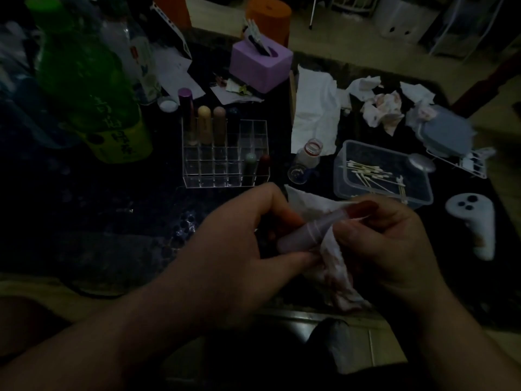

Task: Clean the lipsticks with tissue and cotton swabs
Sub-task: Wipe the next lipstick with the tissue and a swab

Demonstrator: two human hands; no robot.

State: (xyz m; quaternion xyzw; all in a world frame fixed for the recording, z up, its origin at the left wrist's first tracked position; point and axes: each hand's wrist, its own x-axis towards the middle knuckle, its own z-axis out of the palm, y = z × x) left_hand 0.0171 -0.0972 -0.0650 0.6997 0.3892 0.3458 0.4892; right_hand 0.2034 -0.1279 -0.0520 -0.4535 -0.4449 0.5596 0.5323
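Observation:
My left hand (239, 244) grips a pale pink lipstick tube (303, 232) near the table's front edge. My right hand (389, 244) pinches a stained white tissue (335, 263) wrapped around the tube's right end. A clear acrylic organizer (225, 153) behind the hands holds several lipsticks upright. To its right stands a clear plastic box of cotton swabs (380, 176).
A green bottle (87, 88) and clear bottles stand at the left. A purple tissue box (260, 63) sits at the back. Crumpled used tissues (380, 108) lie at the back right, with a small open bottle (308, 153) and a white controller (476, 224).

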